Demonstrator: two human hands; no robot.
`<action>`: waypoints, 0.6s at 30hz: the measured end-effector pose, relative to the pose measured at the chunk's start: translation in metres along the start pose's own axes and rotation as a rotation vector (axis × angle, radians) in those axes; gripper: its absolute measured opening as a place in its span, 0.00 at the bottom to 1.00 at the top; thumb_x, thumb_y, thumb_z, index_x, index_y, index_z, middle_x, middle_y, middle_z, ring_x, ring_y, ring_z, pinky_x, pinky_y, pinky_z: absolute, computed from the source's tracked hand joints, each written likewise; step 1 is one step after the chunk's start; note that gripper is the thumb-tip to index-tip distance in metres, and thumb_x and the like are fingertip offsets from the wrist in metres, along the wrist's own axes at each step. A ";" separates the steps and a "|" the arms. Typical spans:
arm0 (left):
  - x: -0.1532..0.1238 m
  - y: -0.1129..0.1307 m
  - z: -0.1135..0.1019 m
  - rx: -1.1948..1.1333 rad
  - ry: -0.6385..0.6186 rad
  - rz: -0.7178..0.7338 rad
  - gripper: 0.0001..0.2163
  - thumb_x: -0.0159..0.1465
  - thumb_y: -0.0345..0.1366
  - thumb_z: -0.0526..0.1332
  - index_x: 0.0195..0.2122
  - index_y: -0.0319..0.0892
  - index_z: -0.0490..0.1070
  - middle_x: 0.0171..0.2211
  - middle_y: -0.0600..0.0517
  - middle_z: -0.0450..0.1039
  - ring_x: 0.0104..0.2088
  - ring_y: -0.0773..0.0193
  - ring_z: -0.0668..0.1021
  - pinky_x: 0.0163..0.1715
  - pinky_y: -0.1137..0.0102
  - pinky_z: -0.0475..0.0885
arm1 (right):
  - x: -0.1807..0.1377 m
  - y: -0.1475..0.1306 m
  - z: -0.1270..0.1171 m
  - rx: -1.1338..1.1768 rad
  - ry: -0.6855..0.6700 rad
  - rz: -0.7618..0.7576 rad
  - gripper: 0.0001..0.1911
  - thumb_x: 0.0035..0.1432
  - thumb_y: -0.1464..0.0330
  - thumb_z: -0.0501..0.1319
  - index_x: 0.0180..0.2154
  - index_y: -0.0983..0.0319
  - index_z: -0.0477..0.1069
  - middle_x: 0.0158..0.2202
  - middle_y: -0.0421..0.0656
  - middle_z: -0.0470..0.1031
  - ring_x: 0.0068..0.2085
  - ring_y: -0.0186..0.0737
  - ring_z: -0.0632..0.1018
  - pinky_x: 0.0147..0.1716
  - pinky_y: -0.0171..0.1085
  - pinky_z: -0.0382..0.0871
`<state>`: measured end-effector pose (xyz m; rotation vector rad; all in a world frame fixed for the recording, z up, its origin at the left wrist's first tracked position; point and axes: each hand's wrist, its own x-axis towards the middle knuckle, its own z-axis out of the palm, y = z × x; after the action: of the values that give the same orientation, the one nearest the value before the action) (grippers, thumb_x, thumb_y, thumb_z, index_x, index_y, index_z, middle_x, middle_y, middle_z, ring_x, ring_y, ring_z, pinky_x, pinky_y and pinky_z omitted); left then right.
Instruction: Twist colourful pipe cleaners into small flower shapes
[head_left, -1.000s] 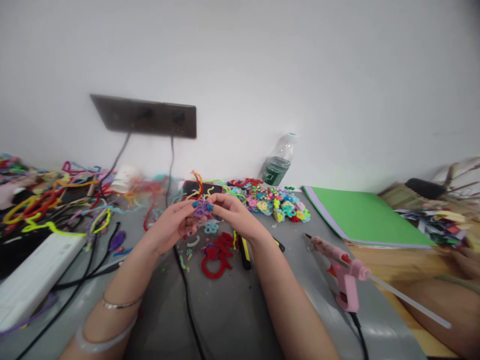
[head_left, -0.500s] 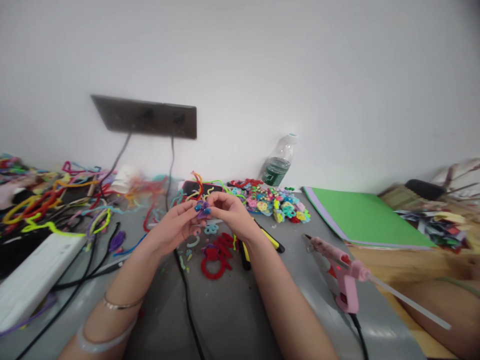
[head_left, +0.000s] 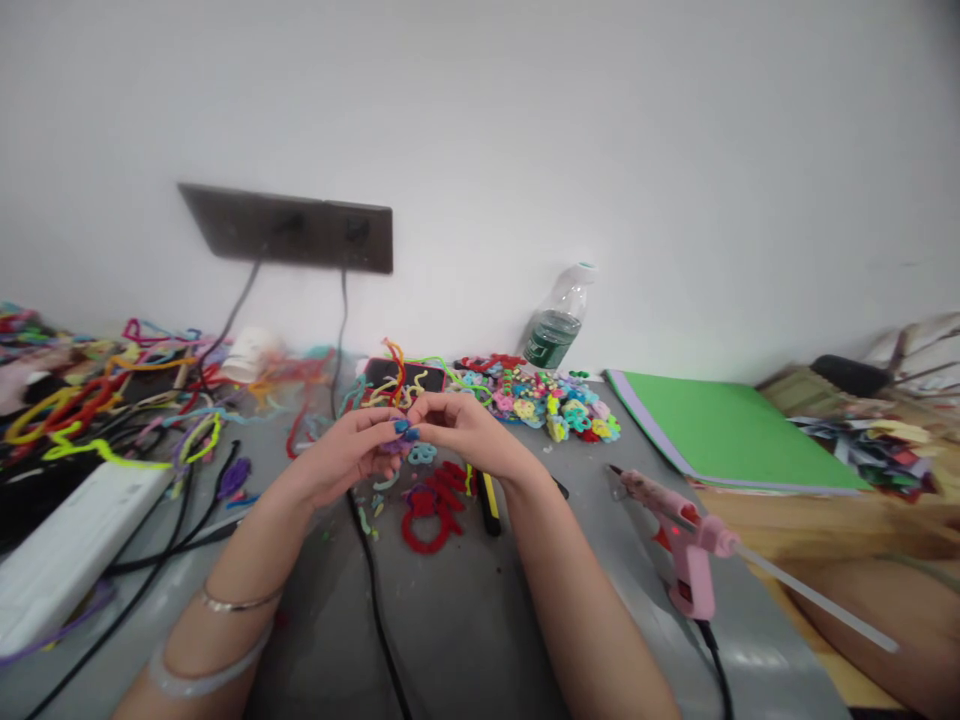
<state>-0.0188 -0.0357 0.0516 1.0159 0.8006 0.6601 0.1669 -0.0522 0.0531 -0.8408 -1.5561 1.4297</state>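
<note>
A small purple pipe-cleaner piece (head_left: 396, 446) is pinched between my two hands, mostly covered by the fingers. My left hand (head_left: 352, 452) grips it with thumb and fingertips. From the other side my right hand (head_left: 457, 430) closes on it, its thumb meeting the left one. Just below the hands, a light-blue pipe-cleaner flower (head_left: 422, 454) lies on the grey table. Nearer to me rests a red pipe-cleaner shape (head_left: 424, 530) with a loop. A yellow-and-black tool handle (head_left: 490, 505) shows beside my right wrist.
On the right lies a pink glue gun (head_left: 690, 560) with a glue stick in it. Green sheets (head_left: 727, 430) are behind it. A water bottle (head_left: 555, 325), pipe-cleaner flowers (head_left: 562, 405) and a phone (head_left: 420, 377) stand or lie at the back. At left is a white power strip (head_left: 82, 560).
My fingertips have drawn closer together around the purple piece, which is more covered now. My right hand and forearm have shifted slightly right, hiding more of the yellow-and-black tools.
</note>
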 end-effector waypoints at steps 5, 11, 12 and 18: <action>-0.004 0.004 0.002 0.077 -0.033 -0.076 0.10 0.51 0.37 0.71 0.29 0.37 0.75 0.21 0.55 0.69 0.18 0.72 0.70 0.17 0.77 0.67 | -0.003 -0.007 0.000 0.010 -0.115 0.041 0.15 0.57 0.58 0.65 0.32 0.64 0.71 0.30 0.39 0.71 0.32 0.32 0.70 0.34 0.33 0.63; -0.004 0.003 0.005 0.159 -0.048 -0.106 0.08 0.50 0.37 0.69 0.26 0.38 0.74 0.21 0.56 0.68 0.18 0.72 0.68 0.16 0.77 0.67 | -0.006 -0.008 -0.004 -0.068 -0.194 0.089 0.14 0.60 0.59 0.63 0.33 0.64 0.71 0.30 0.38 0.70 0.32 0.32 0.68 0.33 0.32 0.61; -0.004 0.002 0.006 0.172 -0.053 -0.110 0.08 0.49 0.36 0.68 0.26 0.38 0.74 0.20 0.56 0.67 0.17 0.72 0.68 0.16 0.77 0.67 | -0.007 -0.008 -0.005 -0.085 -0.207 0.100 0.14 0.60 0.58 0.63 0.33 0.64 0.71 0.30 0.38 0.70 0.31 0.31 0.67 0.32 0.32 0.60; -0.003 0.000 0.006 0.165 -0.077 -0.150 0.06 0.51 0.35 0.67 0.28 0.38 0.75 0.20 0.56 0.68 0.17 0.73 0.68 0.16 0.77 0.68 | -0.007 -0.003 -0.008 -0.081 -0.238 0.144 0.16 0.58 0.56 0.63 0.34 0.64 0.72 0.28 0.37 0.70 0.29 0.31 0.66 0.31 0.32 0.60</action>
<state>-0.0153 -0.0408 0.0547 1.1115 0.8648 0.4300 0.1770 -0.0552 0.0554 -0.8698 -1.7719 1.6272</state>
